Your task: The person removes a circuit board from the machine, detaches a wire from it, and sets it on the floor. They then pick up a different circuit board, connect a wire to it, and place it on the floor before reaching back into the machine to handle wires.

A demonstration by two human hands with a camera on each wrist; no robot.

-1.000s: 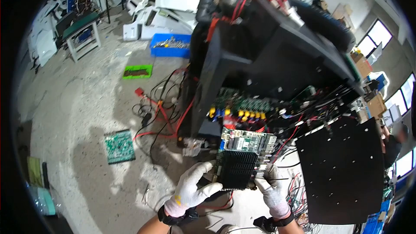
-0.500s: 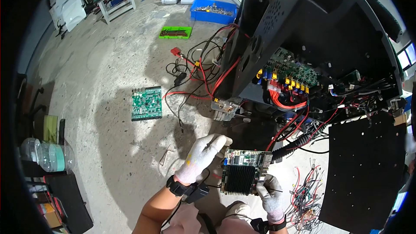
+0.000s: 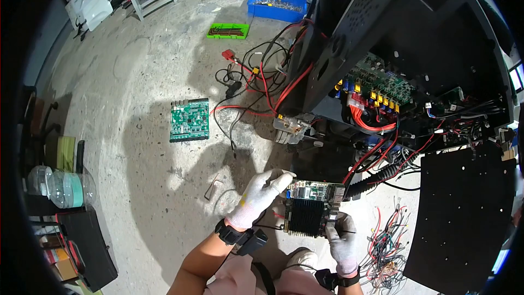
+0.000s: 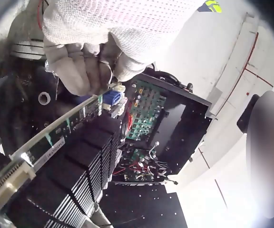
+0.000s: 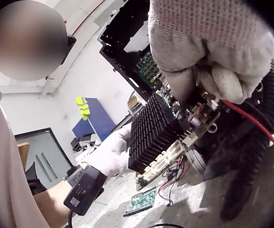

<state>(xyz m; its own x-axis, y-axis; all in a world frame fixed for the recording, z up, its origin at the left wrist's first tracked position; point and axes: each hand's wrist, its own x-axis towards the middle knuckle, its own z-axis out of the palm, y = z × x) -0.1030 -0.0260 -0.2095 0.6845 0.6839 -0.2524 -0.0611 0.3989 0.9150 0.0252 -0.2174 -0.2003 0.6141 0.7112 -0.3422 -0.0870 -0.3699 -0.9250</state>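
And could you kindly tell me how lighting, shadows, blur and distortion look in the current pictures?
Head: fisheye bending, black corners, broad shadows on the floor; left wrist: background at right nearly washed out, the held heatsink dark; right wrist: the person's head blurred out, the right hand's glove knit fairly clear.

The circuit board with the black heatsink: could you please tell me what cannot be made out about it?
Head view: the far face of the circuit board, hidden by its near face and heatsink.
Left wrist view: print on the label, too small and blurred; the board's near end, cut off by the left edge.
Right wrist view: where the right hand grips the board, hidden by the hand itself.
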